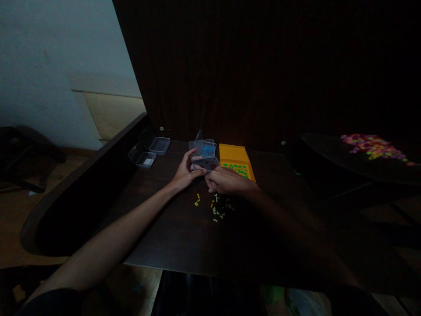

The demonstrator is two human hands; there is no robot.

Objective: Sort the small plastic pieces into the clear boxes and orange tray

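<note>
My left hand (185, 172) grips the left side of a small clear plastic box (196, 167), its lid raised, with dark reddish pieces inside. At the box's near right corner is my right hand (219, 179), its fingers curled closed; what they hold, if anything, is hidden. Just beyond is blue content (208, 150), seen in or through clear plastic. A yellow case (234, 152) lies open to the right, holding many small green pieces (241, 171). Below my hands, small yellow pieces (197, 200) and pale yellow pieces (217, 212) lie scattered on the dark tabletop (177, 237).
Two open clear boxes stand at the back left: a larger box (160, 145) and a smaller box (145, 159) with something white inside. A dark raised side panel (82, 188) borders the left. On a dark surface at far right lies a multicoloured heap (373, 146).
</note>
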